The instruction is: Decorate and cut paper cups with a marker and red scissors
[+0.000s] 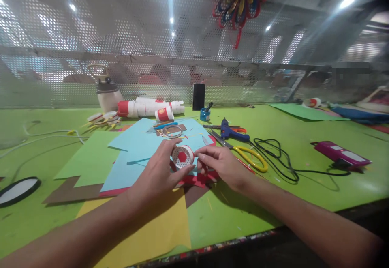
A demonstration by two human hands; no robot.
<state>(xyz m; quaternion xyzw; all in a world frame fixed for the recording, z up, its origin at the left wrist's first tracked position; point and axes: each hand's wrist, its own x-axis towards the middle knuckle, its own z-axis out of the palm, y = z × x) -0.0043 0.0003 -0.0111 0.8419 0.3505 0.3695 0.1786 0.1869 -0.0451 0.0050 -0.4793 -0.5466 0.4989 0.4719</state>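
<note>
My left hand (165, 160) holds a short round paper cup piece (182, 157) between thumb and fingers, its round face turned toward me. That face is white with dark speckles and a red hexagon in the middle. At its right rim, where a little red shows, are the fingertips of my right hand (217, 160). The right fingers are closed in a pinch; what lies between them is hidden. Beneath both hands lie light blue paper sheets (121, 166) and some red paper (194, 179). Yellow-handled scissors (251, 158) rest just beyond my right hand.
A blue glue gun (232, 132) trails a black cord toward a purple power bank-like box (342, 154). Behind stand a blue jar (205, 114), a black upright block (198, 97), a red-and-white paper cup (164, 114) and a white paper tube (152, 108). Green sheets (88, 158) lie left.
</note>
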